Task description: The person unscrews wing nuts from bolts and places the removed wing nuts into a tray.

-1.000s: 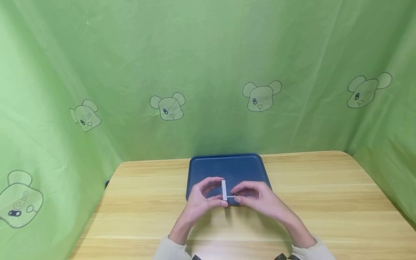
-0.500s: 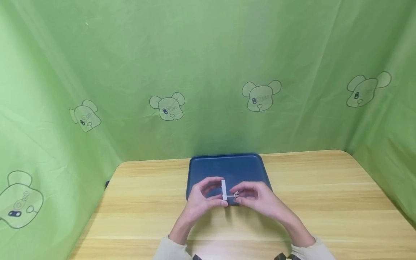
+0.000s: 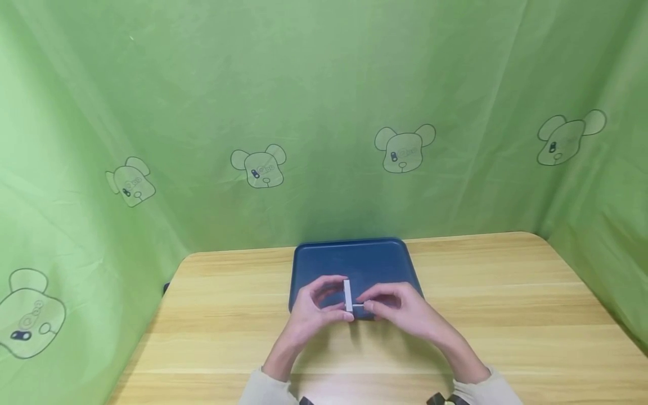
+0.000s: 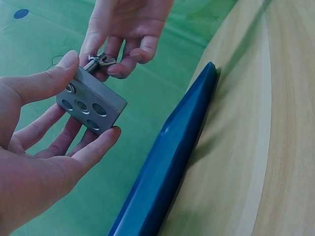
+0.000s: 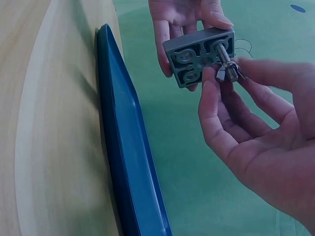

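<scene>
Left wrist view shows a grey block (image 4: 93, 96) held clear of the table, with 4 bare round holes and a bolt head in a corner hole on this face. The bolt (image 5: 223, 51) runs through to the other side, which is recessed and ribbed, and a wing nut (image 4: 105, 60) sits on its thread. In the head view the block stands on edge in the air, over the near part of the blue tray (image 3: 354, 259).

I judge the block stiff and fairly light, hard to damage, its smooth sides a little slippery; opposite edges are the place to take hold, leaving both faces bare. The wing nut is small and hard, best taken by its 2 wings.

The left hand (image 3: 310, 310) grips the block across its edges, thumb on 1 side and fingertips opposite, palm off it. The right hand (image 3: 405, 306) is narrowed at the wing nut, thumb against it and fingers curled close; which fingertip bears on it I cannot tell.

Both forearms angle inward from pale sleeves (image 3: 268, 388), wrists raised above the wooden table (image 3: 228, 315).
</scene>
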Available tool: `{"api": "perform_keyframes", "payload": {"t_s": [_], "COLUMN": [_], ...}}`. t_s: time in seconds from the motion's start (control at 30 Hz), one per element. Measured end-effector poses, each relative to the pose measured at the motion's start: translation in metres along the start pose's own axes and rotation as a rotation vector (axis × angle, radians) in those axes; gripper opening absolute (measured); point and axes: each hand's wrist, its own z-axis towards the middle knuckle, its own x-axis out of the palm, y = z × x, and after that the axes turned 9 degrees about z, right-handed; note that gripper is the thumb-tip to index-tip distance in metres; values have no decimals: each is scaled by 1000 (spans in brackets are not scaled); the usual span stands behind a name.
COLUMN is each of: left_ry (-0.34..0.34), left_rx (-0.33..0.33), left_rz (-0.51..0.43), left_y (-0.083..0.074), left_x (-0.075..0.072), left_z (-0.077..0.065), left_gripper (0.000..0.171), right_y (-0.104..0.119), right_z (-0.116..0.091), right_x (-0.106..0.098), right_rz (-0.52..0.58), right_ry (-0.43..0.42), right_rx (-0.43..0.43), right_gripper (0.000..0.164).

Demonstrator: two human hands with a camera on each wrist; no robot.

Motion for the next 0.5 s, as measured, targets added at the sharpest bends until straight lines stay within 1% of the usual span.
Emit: {"api": "perform_keyframes", "payload": {"t_s": [0.17,0.5], "left_ry": [-7,-6], "left_rx": [-6,-8], "left_rz": [8,5], "left_y": [-1,-1], "left_x": [0,0], "left_z": [0,-1], "left_gripper": [68,68], "right_y": [0,2], "right_z": [0,0], "right_x": [0,-1], "right_rz": [9,5], "right_ry": [-2,3], "right_rx": [7,1], "right_gripper": [21,18]}}
